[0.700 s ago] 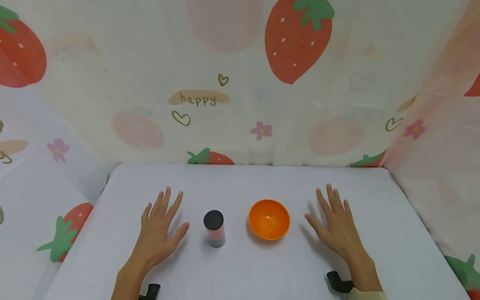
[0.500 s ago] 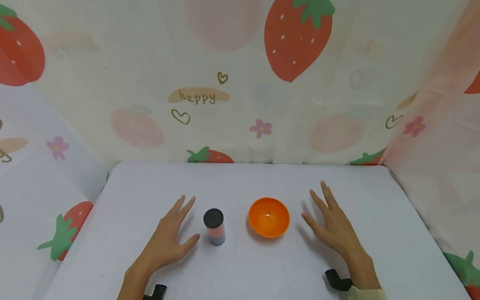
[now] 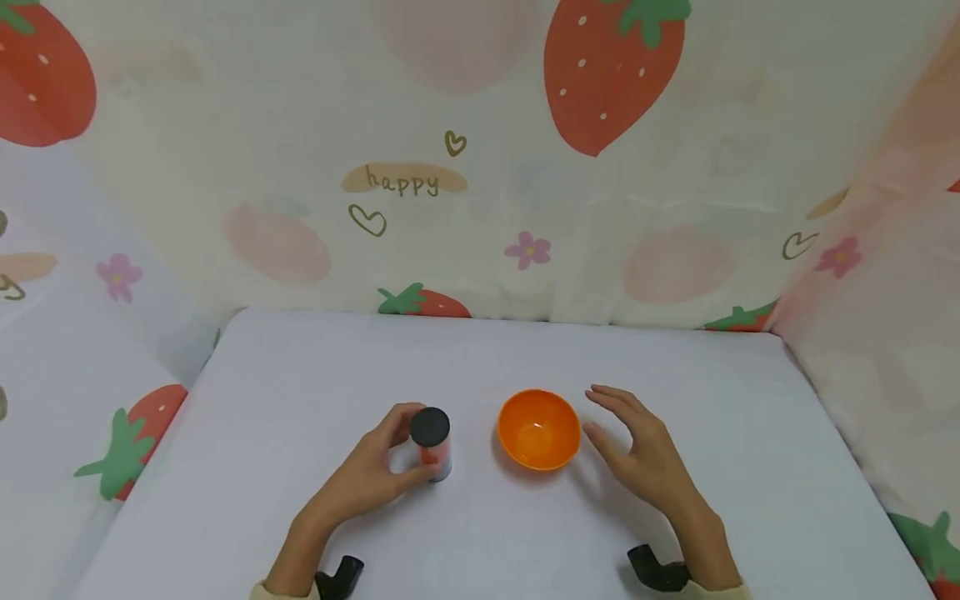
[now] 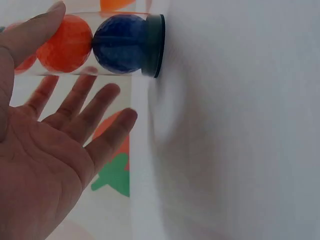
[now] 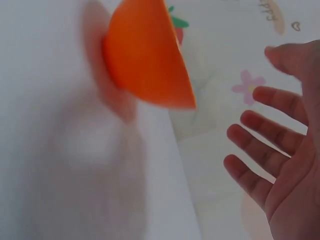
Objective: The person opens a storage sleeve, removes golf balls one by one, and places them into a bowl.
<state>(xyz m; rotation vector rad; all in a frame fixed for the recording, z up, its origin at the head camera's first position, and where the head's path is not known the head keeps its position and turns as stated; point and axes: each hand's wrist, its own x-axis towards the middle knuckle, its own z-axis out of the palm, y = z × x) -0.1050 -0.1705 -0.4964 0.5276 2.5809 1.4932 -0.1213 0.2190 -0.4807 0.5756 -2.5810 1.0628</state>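
An upright clear tube (image 3: 437, 454) with a black lid stands left of centre; in the left wrist view it shows a blue ball (image 4: 120, 44) and red-orange balls (image 4: 67, 44) inside. My left hand (image 3: 375, 475) holds it, thumb across the near side and two fingertips behind; the other two fingers stretch out below it in the left wrist view. Right of the tube sits an orange bowl (image 3: 538, 429), upright, nothing inside it. Beside its right rim is my right hand (image 3: 645, 458), fingers spread and loosely bent, with a gap to the bowl in the right wrist view.
Both things stand on a white-covered table (image 3: 465, 542). A strawberry-print curtain (image 3: 450, 100) rises behind the table's far edge and along both sides. Black camera mounts (image 3: 656, 571) stick out from the wrists, close over the cloth.
My left hand has moved right and its thumb and fingers have come around the tube. My right hand has moved left toward the bowl. Tube and bowl stay in place.
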